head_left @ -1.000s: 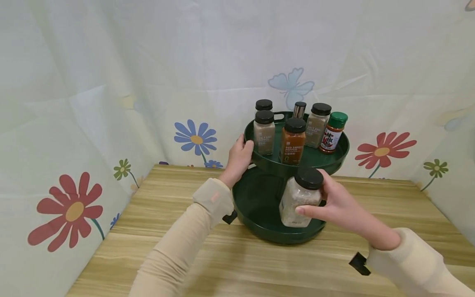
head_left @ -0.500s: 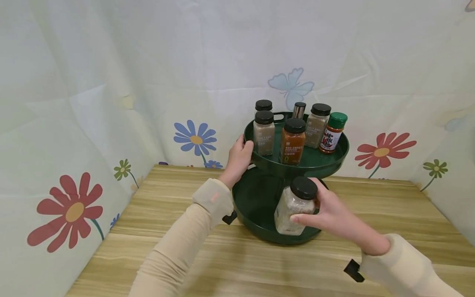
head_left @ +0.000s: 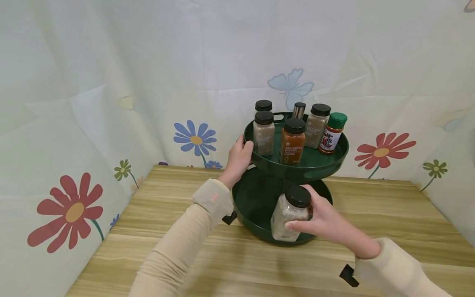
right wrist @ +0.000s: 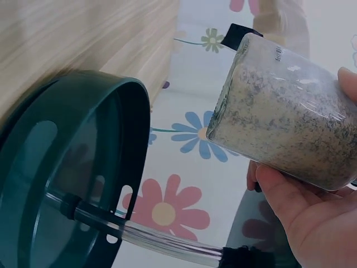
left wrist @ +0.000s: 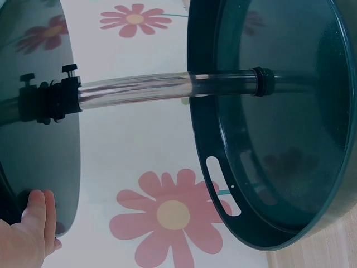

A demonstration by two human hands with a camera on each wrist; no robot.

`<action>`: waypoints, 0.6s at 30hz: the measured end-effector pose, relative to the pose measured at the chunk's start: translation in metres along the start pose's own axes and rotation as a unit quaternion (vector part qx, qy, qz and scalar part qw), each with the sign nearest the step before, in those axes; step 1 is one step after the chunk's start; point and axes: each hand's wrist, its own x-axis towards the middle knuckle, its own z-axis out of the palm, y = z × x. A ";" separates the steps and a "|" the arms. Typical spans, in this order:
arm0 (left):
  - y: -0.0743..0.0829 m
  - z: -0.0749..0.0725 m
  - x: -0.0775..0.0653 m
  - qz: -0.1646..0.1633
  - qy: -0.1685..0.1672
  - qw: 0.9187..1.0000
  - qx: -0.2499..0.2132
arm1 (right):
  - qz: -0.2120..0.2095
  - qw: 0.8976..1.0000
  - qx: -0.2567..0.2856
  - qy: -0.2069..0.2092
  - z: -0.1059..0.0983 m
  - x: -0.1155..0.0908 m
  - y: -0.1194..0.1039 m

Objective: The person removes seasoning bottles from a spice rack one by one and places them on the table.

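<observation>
My right hand holds a clear jar with a black lid, thumb on its near side. Pale, dark-flecked grains fill the jar, plain in the right wrist view. The jar is tilted in front of the lower tray of a dark green two-tier turntable rack. My left hand grips the left rim of the upper tray. In the left wrist view, fingers of that hand lie against the upper tray's underside. Some of its fingers are hidden.
Several spice jars stand on the upper tray, among them a red sweet pepper jar and a green-capped bottle. A clear post joins the tiers. The rack stands on a wooden table before a flowered curtain.
My right hand has moved down, left and nearer with the jar, from in front of the rack's post toward the lower tray's front rim. The left hand has stayed on the upper tray.
</observation>
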 end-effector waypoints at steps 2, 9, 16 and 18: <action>0.000 0.000 0.000 0.001 0.000 1.000 0.001 | 0.002 1.000 0.000 -0.003 0.002 0.000 0.002; 0.000 0.000 -0.001 0.000 -0.001 1.000 0.001 | -0.002 1.000 0.010 -0.014 0.011 -0.002 0.011; 0.000 0.000 -0.001 0.002 0.003 1.000 -0.001 | 0.005 1.000 0.004 -0.023 0.018 -0.002 0.017; 0.000 0.000 -0.001 0.001 0.002 1.000 -0.001 | 0.008 1.000 0.000 -0.027 0.020 -0.003 0.018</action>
